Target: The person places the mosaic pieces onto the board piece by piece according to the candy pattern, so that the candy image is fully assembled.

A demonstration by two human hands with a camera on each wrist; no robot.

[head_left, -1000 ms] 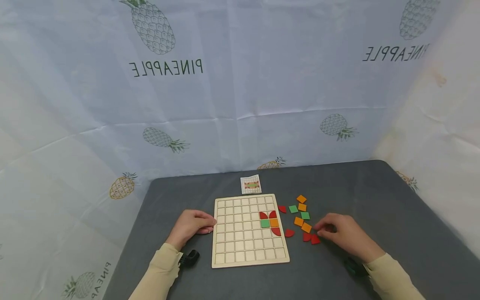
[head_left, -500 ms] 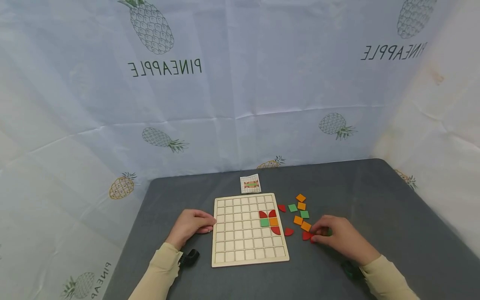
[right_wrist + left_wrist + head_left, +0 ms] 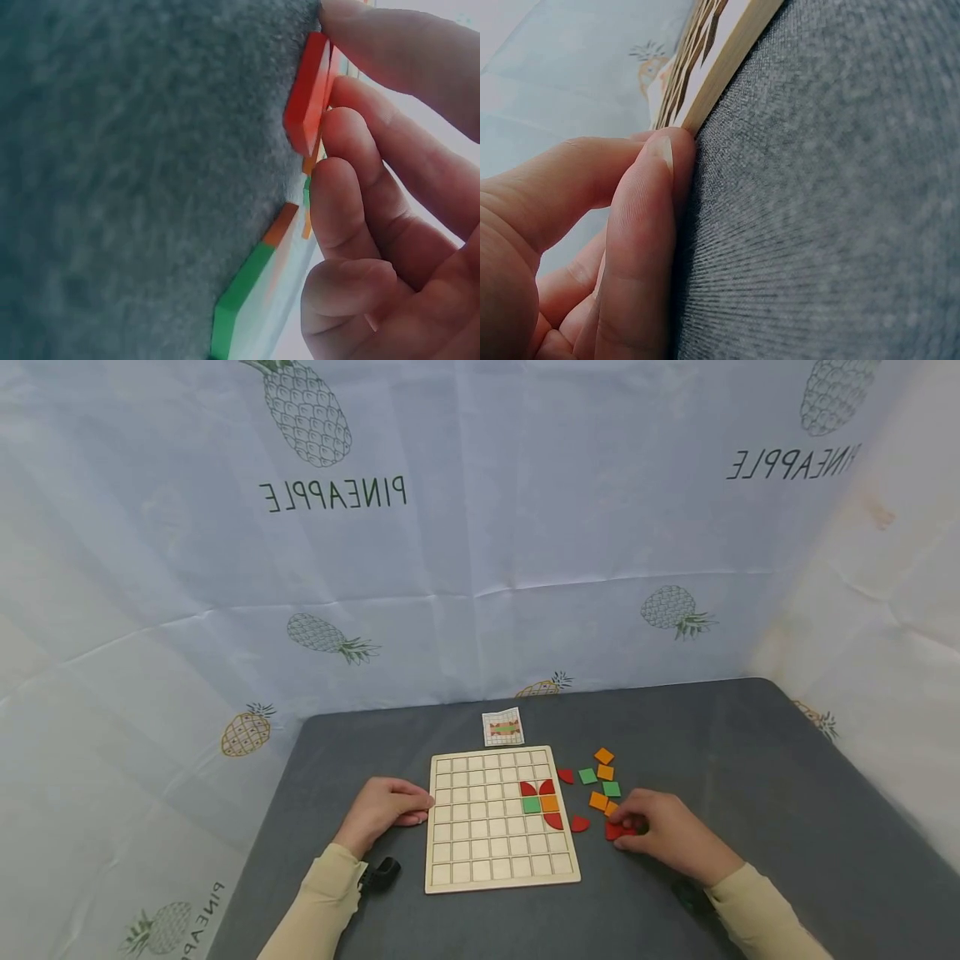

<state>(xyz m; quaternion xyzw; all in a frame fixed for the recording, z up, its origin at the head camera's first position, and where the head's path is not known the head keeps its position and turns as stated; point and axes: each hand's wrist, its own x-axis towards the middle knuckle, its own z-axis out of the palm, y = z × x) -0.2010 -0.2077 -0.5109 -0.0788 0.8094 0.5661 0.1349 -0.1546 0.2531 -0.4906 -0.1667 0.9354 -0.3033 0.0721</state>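
My left hand rests at the left edge of a wooden grid board. In the left wrist view its thumb and index finger pinch the board's edge near the table. To the right of the board, my right hand is low over the loose pieces. Thumb and index finger close around a red quarter-circle piece in the right wrist view, the other fingers curled beside it. On the board sit several red quarter circles, a green square and an orange square.
Loose orange squares, green squares and red quarter circles lie between board and right hand. A pattern card lies behind the board. A green-edged piece shows below the right fingers. A pineapple-print cloth hangs behind the table.
My right hand has moved a little left, its fingers now over the nearest red pieces and partly covering an orange square. The left hand stays at the board's edge.
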